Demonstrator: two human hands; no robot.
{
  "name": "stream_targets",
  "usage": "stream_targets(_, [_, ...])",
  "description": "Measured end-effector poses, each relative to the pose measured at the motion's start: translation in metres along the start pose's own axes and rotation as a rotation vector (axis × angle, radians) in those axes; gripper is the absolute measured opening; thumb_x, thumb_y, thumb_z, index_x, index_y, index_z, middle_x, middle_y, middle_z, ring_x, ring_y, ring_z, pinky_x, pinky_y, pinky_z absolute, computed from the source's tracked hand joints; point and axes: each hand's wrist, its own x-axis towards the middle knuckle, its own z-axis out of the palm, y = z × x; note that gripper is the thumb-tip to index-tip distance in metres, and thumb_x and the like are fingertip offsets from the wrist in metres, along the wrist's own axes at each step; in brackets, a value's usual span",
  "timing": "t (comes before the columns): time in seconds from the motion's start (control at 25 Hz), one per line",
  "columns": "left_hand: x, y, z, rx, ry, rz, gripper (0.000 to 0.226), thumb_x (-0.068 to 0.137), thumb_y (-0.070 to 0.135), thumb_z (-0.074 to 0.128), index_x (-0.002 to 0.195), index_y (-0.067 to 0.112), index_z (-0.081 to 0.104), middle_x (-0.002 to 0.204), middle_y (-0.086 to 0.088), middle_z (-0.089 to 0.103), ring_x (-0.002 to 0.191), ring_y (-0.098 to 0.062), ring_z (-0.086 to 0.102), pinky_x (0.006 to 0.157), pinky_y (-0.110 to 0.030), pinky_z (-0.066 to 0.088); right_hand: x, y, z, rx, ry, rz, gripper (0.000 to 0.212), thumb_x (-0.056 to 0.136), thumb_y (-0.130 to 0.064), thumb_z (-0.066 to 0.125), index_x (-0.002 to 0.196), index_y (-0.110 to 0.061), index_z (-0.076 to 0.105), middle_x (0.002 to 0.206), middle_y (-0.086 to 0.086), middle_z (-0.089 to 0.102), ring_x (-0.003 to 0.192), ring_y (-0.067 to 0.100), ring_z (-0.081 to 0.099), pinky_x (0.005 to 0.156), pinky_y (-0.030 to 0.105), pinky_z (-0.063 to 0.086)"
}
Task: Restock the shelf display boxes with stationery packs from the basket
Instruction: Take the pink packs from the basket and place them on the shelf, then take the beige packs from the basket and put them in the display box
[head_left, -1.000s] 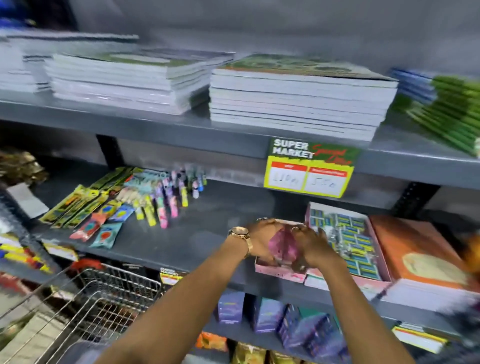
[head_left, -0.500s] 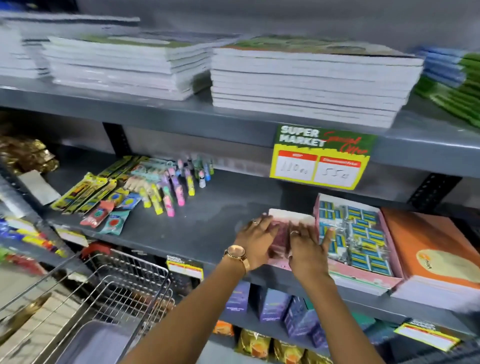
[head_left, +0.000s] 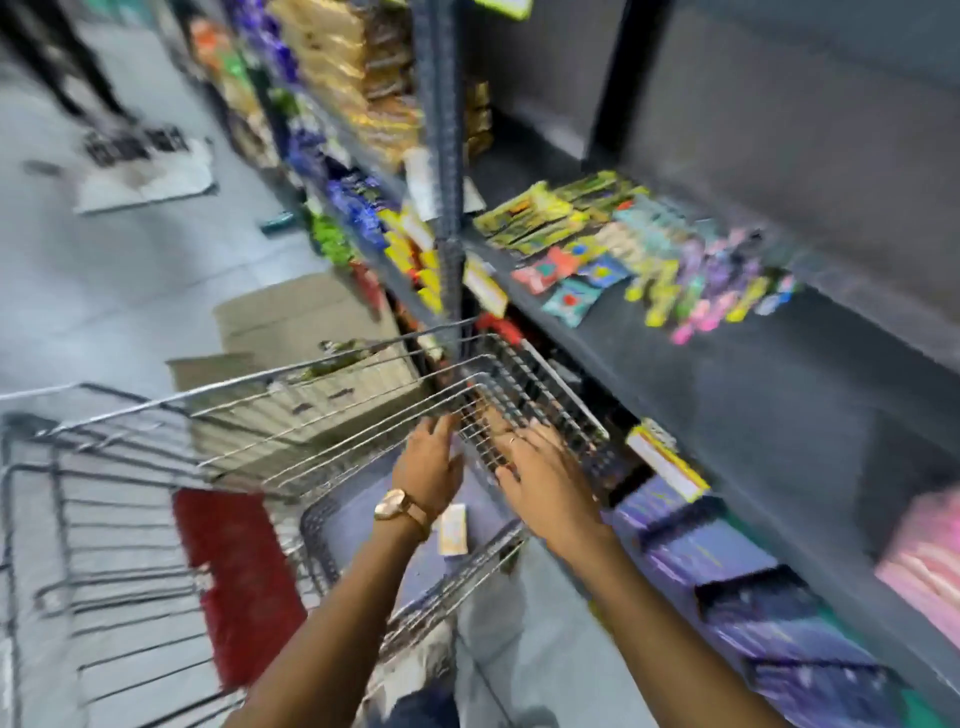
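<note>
Both my hands hang over the wire basket (head_left: 332, 415) of a trolley beside the shelf. My left hand (head_left: 428, 467), with a watch on the wrist, has its fingers spread and holds nothing. My right hand (head_left: 545, 483) is also empty with fingers apart, just over the basket's right wall. A small pale pack (head_left: 453, 529) lies on the basket floor below my left wrist. The pink display box (head_left: 930, 561) sits at the far right on the grey shelf (head_left: 727, 395). The view is blurred by motion.
Loose colourful stationery packs (head_left: 613, 254) lie spread on the shelf. Purple boxes (head_left: 737, 587) fill the shelf below. A cardboard box (head_left: 301, 322) stands on the floor behind the trolley. A red trolley seat flap (head_left: 234, 577) is at the left. A person's legs (head_left: 78, 67) stand far back in the aisle.
My hands left the pink box on the shelf and dropped down-left to the basket. The view swung left and down, so the book stacks are out of sight.
</note>
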Motion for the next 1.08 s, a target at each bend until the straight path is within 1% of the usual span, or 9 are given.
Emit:
stream_targets(0.16, [-0.016, -0.143, 0.027, 0.138, -0.342, -0.404, 0.059, 0.086, 0.018, 0.061, 0.134, -0.001, 0.033, 0.137, -0.028, 0.043, 0.125, -0.039, 0.047, 0.102, -0.043, 0.042, 0.075, -0.034, 0.089, -0.077, -0.42, 0.001, 0.038, 0.09, -0.021, 0.058, 0.125, -0.007, 0.055, 0.131, 0.015, 0.057, 0.126, 0.031, 0.05, 0.103, 0.041, 0.045])
stream_targets(0.28, [-0.04, -0.207, 0.068, 0.25, -0.559, -0.459, 0.08, 0.081, 0.024, 0.07, 0.14, -0.003, 0.025, 0.146, -0.027, 0.034, 0.135, -0.038, 0.038, 0.112, -0.044, 0.032, 0.119, -0.029, 0.16, -0.178, -0.658, 0.094, 0.041, 0.084, -0.016, 0.067, 0.122, -0.004, 0.058, 0.129, 0.02, 0.06, 0.121, 0.032, 0.057, 0.098, 0.039, 0.051])
stream_targets(0.4, [-0.051, -0.24, 0.102, 0.274, -0.6, -0.435, 0.096, 0.07, 0.02, 0.08, 0.142, -0.001, 0.021, 0.148, -0.024, 0.03, 0.136, -0.04, 0.033, 0.113, -0.046, 0.03, 0.134, -0.002, 0.215, -0.295, -0.79, 0.247, 0.056, 0.079, -0.021, 0.073, 0.129, -0.005, 0.054, 0.135, 0.021, 0.056, 0.125, 0.032, 0.055, 0.101, 0.039, 0.048])
stream_targets(0.48, [-0.055, -0.254, 0.128, 0.273, -0.572, -0.43, 0.098, 0.07, 0.02, 0.078, 0.143, 0.0, 0.017, 0.146, -0.023, 0.033, 0.137, -0.038, 0.031, 0.115, -0.045, 0.028, 0.133, 0.012, 0.248, -0.355, -0.719, 0.277, 0.075, 0.069, -0.028, 0.081, 0.133, -0.008, 0.047, 0.137, 0.017, 0.05, 0.129, 0.033, 0.048, 0.102, 0.041, 0.046])
stream_targets(0.64, [-0.061, -0.263, 0.175, 0.312, -0.501, -0.421, 0.089, 0.084, 0.028, 0.065, 0.146, -0.001, 0.008, 0.144, -0.02, 0.034, 0.135, -0.035, 0.032, 0.113, -0.043, 0.029, 0.12, 0.016, 0.303, -0.482, -0.529, 0.022, 0.088, 0.056, -0.037, 0.087, 0.129, -0.013, 0.044, 0.128, 0.009, 0.048, 0.121, 0.029, 0.046, 0.094, 0.04, 0.046])
stream_targets(0.72, [-0.058, -0.267, 0.182, 0.356, -0.397, -0.42, 0.075, 0.088, 0.027, 0.058, 0.146, 0.002, 0.017, 0.141, -0.016, 0.042, 0.131, -0.032, 0.041, 0.104, -0.04, 0.039, 0.119, 0.014, 0.317, -0.507, -0.491, 0.017, 0.091, 0.055, -0.036, 0.088, 0.129, -0.012, 0.042, 0.128, 0.011, 0.048, 0.119, 0.03, 0.046, 0.094, 0.039, 0.046])
stream_targets(0.8, [-0.052, -0.267, 0.178, 0.431, -0.341, -0.426, 0.074, 0.079, 0.033, 0.066, 0.14, 0.008, 0.034, 0.132, -0.011, 0.054, 0.121, -0.028, 0.052, 0.093, -0.036, 0.049, 0.121, 0.014, 0.322, -0.494, -0.487, 0.027, 0.093, 0.054, -0.035, 0.089, 0.13, -0.009, 0.042, 0.13, 0.013, 0.048, 0.119, 0.031, 0.046, 0.096, 0.041, 0.046])
stream_targets(0.96, [-0.034, -0.248, 0.16, 0.224, -0.429, -0.406, 0.103, 0.057, 0.039, 0.082, 0.136, 0.0, 0.029, 0.135, -0.018, 0.045, 0.122, -0.036, 0.046, 0.105, -0.042, 0.039, 0.133, 0.011, 0.294, -0.218, -0.519, 0.186, 0.099, 0.048, -0.037, 0.092, 0.127, -0.005, 0.042, 0.129, 0.013, 0.043, 0.118, 0.036, 0.05, 0.091, 0.045, 0.051])
stream_targets(1.08, [-0.011, -0.218, 0.126, 0.102, -0.342, -0.384, 0.105, 0.051, 0.044, 0.085, 0.133, 0.003, 0.034, 0.131, -0.017, 0.048, 0.115, -0.037, 0.049, 0.099, -0.043, 0.042, 0.146, 0.011, 0.253, 0.074, -0.514, 0.254, 0.104, 0.051, -0.027, 0.093, 0.134, -0.004, 0.036, 0.136, 0.015, 0.038, 0.12, 0.037, 0.05, 0.094, 0.044, 0.047])
